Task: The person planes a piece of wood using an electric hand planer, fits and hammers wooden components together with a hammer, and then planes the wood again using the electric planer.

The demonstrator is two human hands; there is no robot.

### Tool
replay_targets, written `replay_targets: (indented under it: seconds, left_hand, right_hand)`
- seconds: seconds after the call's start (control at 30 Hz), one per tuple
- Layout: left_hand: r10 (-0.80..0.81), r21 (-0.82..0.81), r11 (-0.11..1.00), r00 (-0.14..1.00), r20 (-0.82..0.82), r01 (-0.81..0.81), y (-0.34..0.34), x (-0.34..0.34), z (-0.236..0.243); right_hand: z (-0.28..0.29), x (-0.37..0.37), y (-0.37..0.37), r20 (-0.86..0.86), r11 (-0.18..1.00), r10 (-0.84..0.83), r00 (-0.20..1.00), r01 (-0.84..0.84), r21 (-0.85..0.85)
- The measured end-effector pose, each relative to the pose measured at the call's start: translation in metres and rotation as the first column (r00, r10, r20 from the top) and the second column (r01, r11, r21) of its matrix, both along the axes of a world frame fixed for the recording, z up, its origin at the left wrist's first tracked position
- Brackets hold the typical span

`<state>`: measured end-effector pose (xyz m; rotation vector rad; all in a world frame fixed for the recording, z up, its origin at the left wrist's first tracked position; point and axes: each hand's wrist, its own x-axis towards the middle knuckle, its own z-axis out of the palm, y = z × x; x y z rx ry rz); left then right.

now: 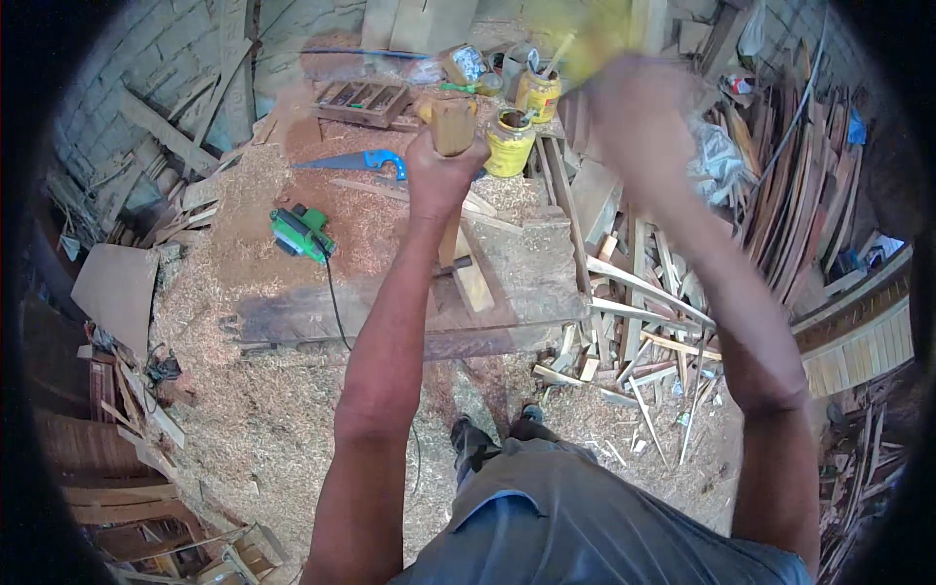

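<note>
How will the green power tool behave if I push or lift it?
The green power tool probably feels heavy for its size, given its chunky housing. Its black cord trails toward the near edge of the bench and may drag. Lying low, it seems unlikely to roll, though surrounding wood shavings might let it slide.

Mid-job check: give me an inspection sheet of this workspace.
Surface: workbench, strewn with wood shavings.
Job's things: wooden piece; yellow thing, too blurred to identify.
Clutter: green power tool, blue-handled saw, yellow containers and compartmented tray on the bench.
Hands: left hand closed around the wooden piece; right hand blurred, grip unclear.
Cables: black cord from the power tool, crossing the bench's front edge.
Surroundings: offcuts at right; block wall behind.
</note>
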<state>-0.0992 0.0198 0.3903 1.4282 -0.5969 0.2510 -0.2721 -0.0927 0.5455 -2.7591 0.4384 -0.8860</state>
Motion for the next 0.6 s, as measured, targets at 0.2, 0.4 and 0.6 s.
replay_targets:
  seconds: [0.2,0.4,0.6]
  left_hand:
    - [-0.038,0.102,0.994,0.994,0.107,0.027,-0.013,0.002,0.005]
    - [-0.010,-0.038,0.999,1.000,-0.016,0.009,-0.022,-0.011,0.013]
    - [0.003,-0.052,0.999,0.998,0.062,0.001,-0.007,0.005,0.007]
  right_hand:
    - [-0.040,-0.022,-0.034,0.117,0.943,0.332,0.936,-0.325,-0.075]
    - [0.003,-0.066,-0.047,0.384,0.965,0.228,0.895,-0.261,0.037]
    - [0.041,-0.082,-0.047,0.575,0.950,0.179,0.798,-0.292,0.110]
